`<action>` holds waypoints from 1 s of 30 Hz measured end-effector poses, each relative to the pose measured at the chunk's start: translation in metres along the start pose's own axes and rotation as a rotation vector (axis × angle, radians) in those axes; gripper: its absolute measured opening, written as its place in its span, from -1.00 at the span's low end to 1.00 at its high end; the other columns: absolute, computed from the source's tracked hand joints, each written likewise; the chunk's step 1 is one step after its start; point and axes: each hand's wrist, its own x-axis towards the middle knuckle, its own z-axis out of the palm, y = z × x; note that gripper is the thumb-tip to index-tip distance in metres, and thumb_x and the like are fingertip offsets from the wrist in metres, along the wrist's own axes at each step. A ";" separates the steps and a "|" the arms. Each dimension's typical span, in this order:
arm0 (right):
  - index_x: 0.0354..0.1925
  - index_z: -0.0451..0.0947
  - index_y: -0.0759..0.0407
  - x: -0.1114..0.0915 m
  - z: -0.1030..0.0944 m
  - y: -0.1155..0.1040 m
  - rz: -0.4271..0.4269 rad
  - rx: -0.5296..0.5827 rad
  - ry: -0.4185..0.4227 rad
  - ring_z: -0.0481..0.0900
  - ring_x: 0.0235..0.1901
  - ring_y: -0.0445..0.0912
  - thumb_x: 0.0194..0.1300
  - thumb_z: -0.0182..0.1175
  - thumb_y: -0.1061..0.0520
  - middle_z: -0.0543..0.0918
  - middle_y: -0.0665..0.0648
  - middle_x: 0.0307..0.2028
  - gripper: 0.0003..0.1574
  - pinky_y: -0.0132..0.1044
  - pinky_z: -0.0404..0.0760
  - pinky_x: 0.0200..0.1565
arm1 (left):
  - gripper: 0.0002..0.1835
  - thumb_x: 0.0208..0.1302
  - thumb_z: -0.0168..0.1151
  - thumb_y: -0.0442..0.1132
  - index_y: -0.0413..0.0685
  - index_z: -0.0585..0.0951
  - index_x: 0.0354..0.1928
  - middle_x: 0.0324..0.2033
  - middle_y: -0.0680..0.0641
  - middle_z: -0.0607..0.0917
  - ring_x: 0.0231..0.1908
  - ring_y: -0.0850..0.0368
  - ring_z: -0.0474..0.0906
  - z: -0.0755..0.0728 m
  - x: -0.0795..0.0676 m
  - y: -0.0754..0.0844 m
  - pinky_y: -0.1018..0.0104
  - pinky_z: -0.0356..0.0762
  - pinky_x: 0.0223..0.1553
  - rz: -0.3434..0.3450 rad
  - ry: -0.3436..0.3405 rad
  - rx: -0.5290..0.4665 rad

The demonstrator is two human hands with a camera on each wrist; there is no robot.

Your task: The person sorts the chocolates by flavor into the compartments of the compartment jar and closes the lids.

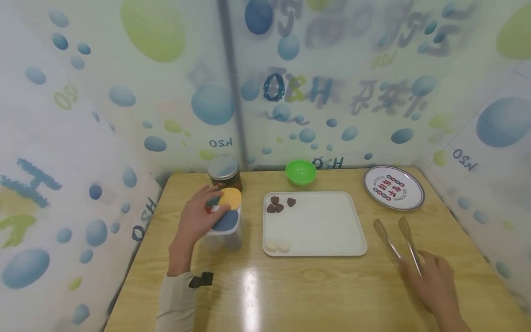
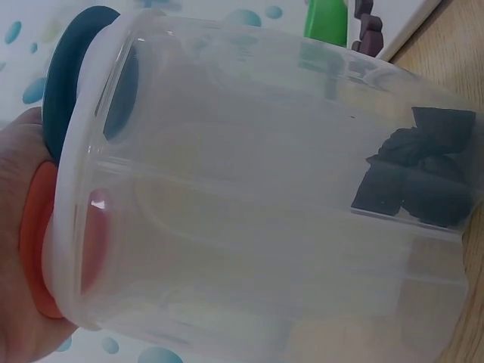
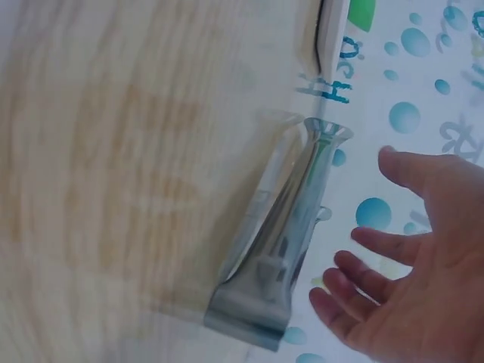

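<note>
Left hand (image 1: 201, 210) is over the top of the clear container (image 1: 226, 238), upright at the left of the bench (image 1: 311, 295), thumb and fingers holding the yellow lid (image 1: 231, 199) at its edges; dark pieces (image 2: 423, 166) lie low inside. Right hand (image 1: 433, 279) is just beside the metal tongs (image 3: 272, 272), its fingers spread wide; tongs lie to the right of the white tray (image 1: 315, 226). Brown pieces (image 1: 280, 208) and pale pieces (image 1: 284, 247) sit on the tray, green bowl (image 1: 300, 173) behind it, plate (image 1: 394, 188) beyond the tongs

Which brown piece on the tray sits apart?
The rightmost brown piece on the white tray: a gap separates it from the other three, bunched to its left.
</note>
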 end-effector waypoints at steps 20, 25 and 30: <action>0.37 0.32 0.28 0.039 0.017 -0.105 -0.526 -0.005 0.010 0.16 0.39 0.35 0.42 0.18 -0.09 0.34 0.39 0.34 -0.26 0.32 0.12 0.34 | -0.71 0.26 0.34 -0.12 -0.18 0.71 -0.11 0.04 -0.24 0.69 0.20 -0.28 0.51 0.034 -0.014 0.065 -0.24 0.40 0.22 0.494 0.325 0.151; 0.56 0.07 0.04 0.036 0.019 -0.149 -0.703 -0.124 -0.039 -0.07 0.54 0.24 0.35 0.17 -0.33 0.09 0.24 0.54 0.02 0.18 -0.09 0.51 | -0.30 0.42 -0.09 0.38 0.09 0.48 0.37 0.45 -0.16 0.33 0.50 -0.23 0.09 0.059 -0.032 0.104 -0.28 0.15 0.42 0.573 -0.021 0.276; 0.59 -0.02 -0.05 0.031 0.022 -0.169 -0.766 -0.179 -0.117 -0.16 0.58 0.17 0.29 0.10 -0.48 -0.03 0.14 0.59 0.13 0.19 -0.16 0.53 | -0.11 0.28 -0.38 0.61 0.42 0.06 0.57 0.61 0.02 -0.11 0.60 -0.05 -0.33 0.082 -0.042 0.120 -0.32 -0.19 0.50 0.517 -0.325 0.337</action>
